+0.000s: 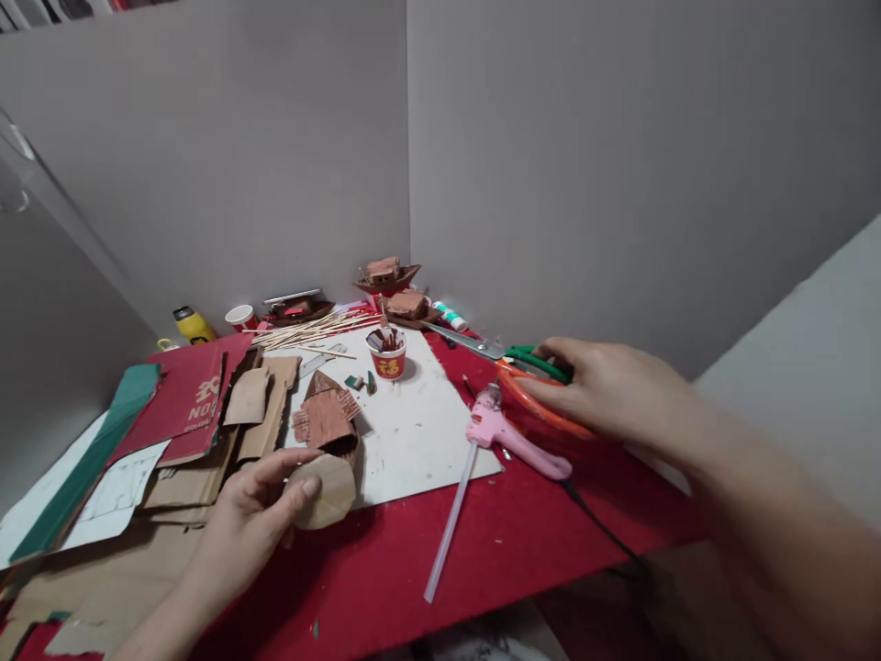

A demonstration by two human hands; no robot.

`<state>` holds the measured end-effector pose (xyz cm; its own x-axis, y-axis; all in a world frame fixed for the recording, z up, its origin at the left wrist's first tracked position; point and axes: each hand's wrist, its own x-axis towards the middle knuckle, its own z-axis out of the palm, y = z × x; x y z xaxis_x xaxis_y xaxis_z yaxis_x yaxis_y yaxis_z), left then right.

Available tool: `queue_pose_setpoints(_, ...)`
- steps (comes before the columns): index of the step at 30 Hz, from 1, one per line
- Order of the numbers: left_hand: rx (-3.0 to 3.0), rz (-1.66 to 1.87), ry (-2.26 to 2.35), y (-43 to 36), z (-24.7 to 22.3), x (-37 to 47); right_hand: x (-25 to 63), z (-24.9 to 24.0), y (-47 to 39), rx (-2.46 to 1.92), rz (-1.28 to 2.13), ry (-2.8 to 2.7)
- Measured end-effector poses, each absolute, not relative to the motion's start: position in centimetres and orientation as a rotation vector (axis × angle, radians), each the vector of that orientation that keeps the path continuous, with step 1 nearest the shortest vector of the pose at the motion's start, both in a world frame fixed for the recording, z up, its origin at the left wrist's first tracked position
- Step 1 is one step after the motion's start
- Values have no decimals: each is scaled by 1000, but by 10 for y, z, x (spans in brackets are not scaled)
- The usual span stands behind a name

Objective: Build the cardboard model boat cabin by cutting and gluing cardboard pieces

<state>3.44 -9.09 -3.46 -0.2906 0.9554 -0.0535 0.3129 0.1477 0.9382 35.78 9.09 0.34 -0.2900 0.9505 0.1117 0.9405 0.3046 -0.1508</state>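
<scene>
My left hand (265, 509) pinches a rounded piece of cardboard (331, 496) between thumb and fingers, near the table's front edge. On the right, my right hand (582, 381) grips a pair of scissors (488, 349) by its orange and green handles, blades pointing left toward the back. Beneath the scissors lies a pink glue gun (513, 436) with a long clear glue stick (451, 523) sticking out of it. Just behind the cardboard piece sits a small brown cardboard boat model (327, 413), partly covered by it.
A red paper cup (389, 353) with brown contents stands on a white board (413, 431). Cardboard sheets (196, 487) are piled on the left. Farther back are thin wooden sticks (313, 332), finished boat models (385, 273), a white-green tube (451, 317) and a yellow bottle (193, 326).
</scene>
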Motion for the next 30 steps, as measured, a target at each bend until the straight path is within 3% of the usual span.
queue_pose_setpoints(23, 1024, 1227, 1504, -67, -69, 9, 283, -26, 217, -1703, 45, -2688)
queue_pose_setpoints(30, 1054, 1383, 1591, -67, -75, 9, 280, -17, 206, -1616, 122, -2598)
